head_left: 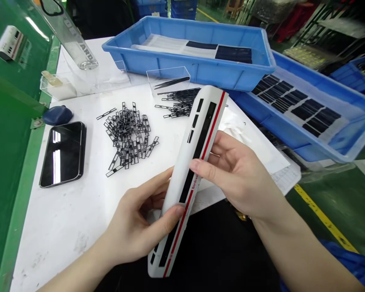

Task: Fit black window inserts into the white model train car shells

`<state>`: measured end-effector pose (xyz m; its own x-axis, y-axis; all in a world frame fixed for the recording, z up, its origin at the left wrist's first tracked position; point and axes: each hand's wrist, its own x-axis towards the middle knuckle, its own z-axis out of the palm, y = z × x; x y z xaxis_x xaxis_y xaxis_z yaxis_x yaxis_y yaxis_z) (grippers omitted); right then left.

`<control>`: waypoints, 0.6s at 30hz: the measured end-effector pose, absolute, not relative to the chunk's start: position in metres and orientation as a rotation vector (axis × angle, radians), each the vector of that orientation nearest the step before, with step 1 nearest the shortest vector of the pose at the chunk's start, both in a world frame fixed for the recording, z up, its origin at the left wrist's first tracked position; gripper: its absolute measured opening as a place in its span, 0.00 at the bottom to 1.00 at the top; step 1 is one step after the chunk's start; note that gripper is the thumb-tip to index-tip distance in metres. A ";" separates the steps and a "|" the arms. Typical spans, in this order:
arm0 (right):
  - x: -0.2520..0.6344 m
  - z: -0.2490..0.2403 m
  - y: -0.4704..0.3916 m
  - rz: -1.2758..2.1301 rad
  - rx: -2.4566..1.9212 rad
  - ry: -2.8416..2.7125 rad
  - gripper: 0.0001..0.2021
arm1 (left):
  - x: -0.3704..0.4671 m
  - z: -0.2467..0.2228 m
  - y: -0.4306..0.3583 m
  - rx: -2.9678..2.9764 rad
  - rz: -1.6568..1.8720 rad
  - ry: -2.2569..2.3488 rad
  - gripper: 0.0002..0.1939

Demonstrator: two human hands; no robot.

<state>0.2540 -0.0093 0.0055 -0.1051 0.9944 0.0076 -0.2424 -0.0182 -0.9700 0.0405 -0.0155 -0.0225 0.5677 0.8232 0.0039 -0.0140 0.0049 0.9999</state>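
Observation:
A long white model train body (179,162) with a red stripe and black window bands is held at a slant above the front of the table. My left hand (142,219) wraps round its lower part, the thumb on the near side. Higher up, my right hand (231,170) grips the right edge, with the thumb tip against the black band and fingers behind. Beyond the train body lies a pile of small black frames (129,136) on the white table (93,219). A second bunch of black frames (181,101) is partly hidden behind the train's upper end.
Blue trays (188,63) with dark strips stand at the back and right (322,142). A clear box (168,79) holds black tweezers. At the left are a black device (63,154), a dark blue object (57,115) and a clear bottle (76,44).

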 end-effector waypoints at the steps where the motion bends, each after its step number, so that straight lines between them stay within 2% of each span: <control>1: 0.253 0.006 -0.011 1.421 -0.983 -1.113 0.12 | 0.040 -0.022 -0.015 1.413 0.766 0.743 0.30; 9: 0.245 0.001 -0.014 1.531 -0.994 -1.005 0.12 | 0.042 -0.024 -0.012 1.309 0.764 0.704 0.34; 15: 0.246 -0.002 -0.013 1.648 -0.934 -1.029 0.20 | 0.040 -0.023 -0.007 1.156 0.772 0.702 0.33; 18: 0.245 -0.002 -0.017 1.628 -0.970 -1.009 0.17 | 0.039 -0.023 -0.007 1.169 0.766 0.723 0.33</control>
